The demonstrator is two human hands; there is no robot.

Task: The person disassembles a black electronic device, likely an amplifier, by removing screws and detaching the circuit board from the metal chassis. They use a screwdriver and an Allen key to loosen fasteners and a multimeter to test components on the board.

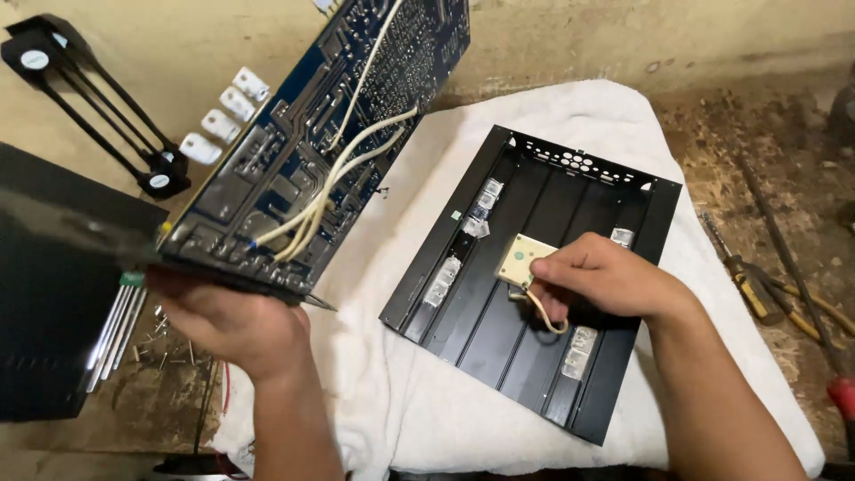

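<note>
Left hand (233, 322) grips the lower edge of the tilted blue circuit board (329, 134); its fingers are hidden beneath, and the board's top is cut off. Right hand (598, 278) pinches a small beige board (521, 259) over the black chassis tray (499, 303) on the white towel (419, 392)

Repair workshop: screwdrivers (753, 285), loose screws (160, 343), gritty floor (766, 134).

Light: bright, even, from above.
Glare: white towel (534, 116) nearly washed out; sheen on black metal chassis (534, 294).
Shadows: soft, under the raised circuit board (338, 134).
Blur: dark panel (53, 267) at left edge smeared.
Distortion: wide-angle bend at borders.
</note>
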